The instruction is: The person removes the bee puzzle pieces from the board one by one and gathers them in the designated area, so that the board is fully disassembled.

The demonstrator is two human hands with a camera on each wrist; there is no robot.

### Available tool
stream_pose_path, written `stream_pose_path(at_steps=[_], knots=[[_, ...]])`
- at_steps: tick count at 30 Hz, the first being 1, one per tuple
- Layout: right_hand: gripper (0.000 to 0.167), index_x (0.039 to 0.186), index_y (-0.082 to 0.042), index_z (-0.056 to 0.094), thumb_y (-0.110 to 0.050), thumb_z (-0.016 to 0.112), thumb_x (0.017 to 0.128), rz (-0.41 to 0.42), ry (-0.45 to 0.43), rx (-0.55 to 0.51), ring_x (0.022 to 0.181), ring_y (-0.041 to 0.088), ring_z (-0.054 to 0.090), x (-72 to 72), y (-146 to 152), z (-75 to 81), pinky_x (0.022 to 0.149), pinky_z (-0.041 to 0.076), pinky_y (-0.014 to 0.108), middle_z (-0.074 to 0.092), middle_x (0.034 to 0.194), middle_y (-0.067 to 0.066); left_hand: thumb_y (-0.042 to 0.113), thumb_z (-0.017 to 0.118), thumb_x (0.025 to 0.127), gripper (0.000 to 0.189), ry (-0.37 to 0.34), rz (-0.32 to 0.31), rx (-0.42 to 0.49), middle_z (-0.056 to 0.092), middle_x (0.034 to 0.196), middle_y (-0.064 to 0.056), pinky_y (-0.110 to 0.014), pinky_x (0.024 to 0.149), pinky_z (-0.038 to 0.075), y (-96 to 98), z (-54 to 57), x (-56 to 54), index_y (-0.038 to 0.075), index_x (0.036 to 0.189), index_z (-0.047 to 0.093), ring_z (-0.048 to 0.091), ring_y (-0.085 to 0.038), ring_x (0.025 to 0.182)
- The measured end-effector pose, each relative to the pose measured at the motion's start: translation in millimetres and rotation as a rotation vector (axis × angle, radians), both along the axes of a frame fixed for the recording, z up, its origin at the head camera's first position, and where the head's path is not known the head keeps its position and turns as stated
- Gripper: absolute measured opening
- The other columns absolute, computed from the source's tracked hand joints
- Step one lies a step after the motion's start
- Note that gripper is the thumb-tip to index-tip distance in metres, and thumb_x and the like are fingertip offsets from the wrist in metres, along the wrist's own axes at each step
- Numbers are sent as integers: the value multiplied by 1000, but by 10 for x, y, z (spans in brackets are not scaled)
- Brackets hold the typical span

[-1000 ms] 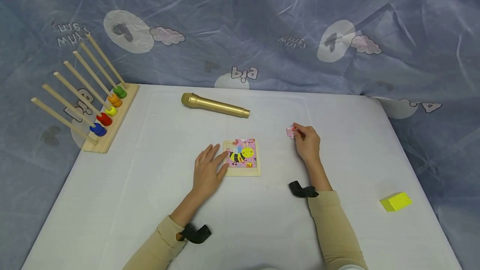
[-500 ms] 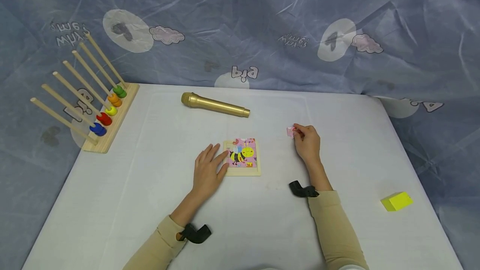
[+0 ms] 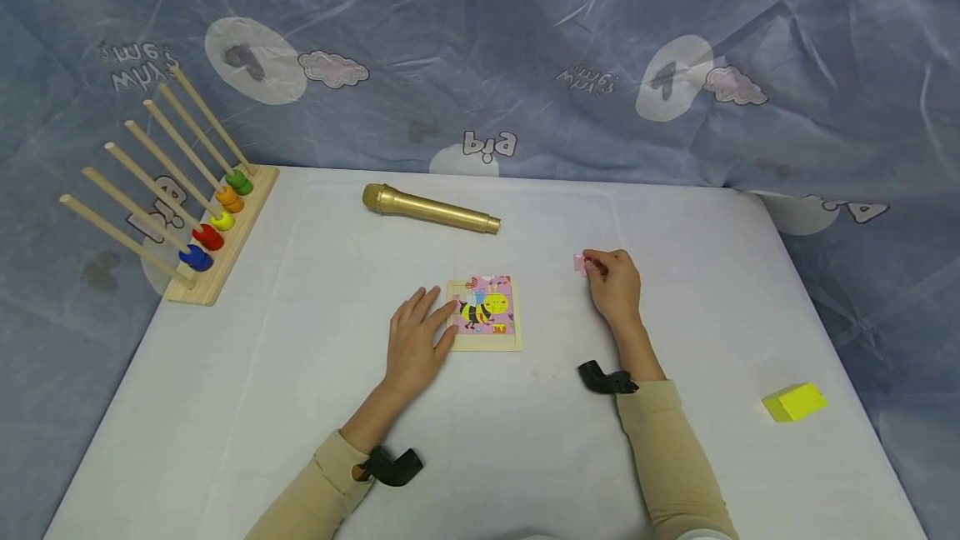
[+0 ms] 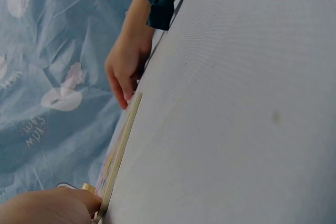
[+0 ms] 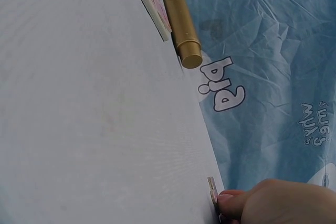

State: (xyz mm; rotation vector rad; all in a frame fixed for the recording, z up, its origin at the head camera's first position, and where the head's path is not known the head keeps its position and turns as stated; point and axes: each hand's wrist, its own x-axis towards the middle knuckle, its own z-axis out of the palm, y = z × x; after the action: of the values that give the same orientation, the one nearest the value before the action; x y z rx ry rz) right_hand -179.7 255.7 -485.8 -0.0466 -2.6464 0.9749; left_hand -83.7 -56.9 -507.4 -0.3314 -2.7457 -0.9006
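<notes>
A bee jigsaw puzzle in a pale wooden frame (image 3: 486,343) lies flat near the middle of the table. Its upper left part shows bare wood beside the pink pieces. My left hand (image 3: 417,342) rests at the frame's left side, fingers spread, with thumb and index finger touching the edge. Off to the right of the puzzle, my right hand (image 3: 617,288) pinches a small pink puzzle piece (image 3: 579,263) between thumb and fingers. The right wrist view shows this piece (image 5: 212,188) on edge, close over the white cloth; the fingers hide part of it.
A gold microphone (image 3: 435,211) lies behind the puzzle. At the far left stands a wooden peg rack (image 3: 238,244) with coloured rings low on several tall pegs. A yellow block (image 3: 793,402) sits near the right table edge. Blue printed cloth (image 3: 525,48) hangs behind.
The fingers of my right hand shift slightly on the pink puzzle piece, which turns a little so that less of it shows. My left hand stays in place at the frame.
</notes>
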Motion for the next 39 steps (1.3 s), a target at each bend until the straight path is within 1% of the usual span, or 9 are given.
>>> stream_pose_path(at_steps=[5, 10, 13, 19, 21, 24, 27, 33, 39], knots=[[21, 110, 2, 72, -3, 63, 92, 4, -3, 4, 80, 32, 56, -6, 5, -2, 69, 40, 37, 59, 93, 22, 22, 67, 91, 36, 4, 0, 2, 51, 145, -15, -56, 112, 28, 1, -5, -2, 13, 126, 68, 38, -34, 140], [23, 111, 3, 71, -2, 63, 90, 2, 13, -12, 80, 33, 57, -20, 16, -11, 70, 41, 38, 60, 92, 22, 23, 67, 91, 36, 0, 2, 4, 51, 145, -15, -56, 112, 27, 2, -1, 0, 13, 126, 67, 38, -33, 140], [25, 113, 4, 69, 0, 62, 90, -16, 30, -46, 81, 31, 58, -30, 22, -16, 70, 41, 32, 61, 93, 22, 23, 67, 92, 36, -1, -1, 11, 50, 146, -15, -56, 112, 27, 2, 8, 0, 13, 126, 67, 37, -34, 141], [26, 114, 6, 68, 3, 62, 89, -50, 86, -171, 82, 27, 58, -18, 5, 22, 67, 36, 12, 60, 94, 23, 23, 67, 92, 36, -5, 0, 16, 50, 146, -15, -57, 112, 27, 3, 20, 2, 12, 126, 67, 37, -34, 141], [26, 114, 5, 68, 2, 62, 89, -53, 80, -217, 83, 23, 57, -11, -26, 45, 67, 36, 8, 60, 95, 21, 23, 67, 92, 36, -12, 3, 15, 50, 146, -15, -56, 112, 26, 3, 16, 0, 13, 126, 67, 37, -34, 141], [27, 116, 1, 68, 0, 62, 90, -46, 39, -268, 83, 15, 55, 6, -116, 86, 65, 39, 6, 60, 96, 17, 23, 67, 92, 37, -16, 3, 9, 50, 146, -15, -56, 113, 26, 8, 13, -6, 13, 126, 67, 36, -33, 141], [27, 118, -2, 68, -4, 63, 91, 7, -7, -284, 84, 13, 55, 32, -276, 140, 65, 41, 7, 60, 96, 14, 23, 67, 92, 37, -18, 2, 4, 50, 146, -15, -56, 113, 27, 7, 20, -9, 13, 127, 67, 37, -34, 141], [30, 120, -5, 68, -10, 67, 91, 162, -58, -252, 84, 19, 58, 135, -657, 222, 66, 43, 12, 62, 96, 13, 24, 67, 91, 36, -13, 0, -5, 50, 146, -15, -55, 112, 28, 1, 23, -7, 13, 126, 67, 37, -34, 141], [31, 121, -6, 67, -13, 68, 90, 280, -78, -249, 83, 20, 57, 186, -944, 212, 70, 44, 18, 62, 96, 11, 24, 68, 91, 36, -14, 5, 3, 51, 145, -15, -56, 112, 27, -2, 2, -7, 13, 126, 67, 38, -33, 140]])
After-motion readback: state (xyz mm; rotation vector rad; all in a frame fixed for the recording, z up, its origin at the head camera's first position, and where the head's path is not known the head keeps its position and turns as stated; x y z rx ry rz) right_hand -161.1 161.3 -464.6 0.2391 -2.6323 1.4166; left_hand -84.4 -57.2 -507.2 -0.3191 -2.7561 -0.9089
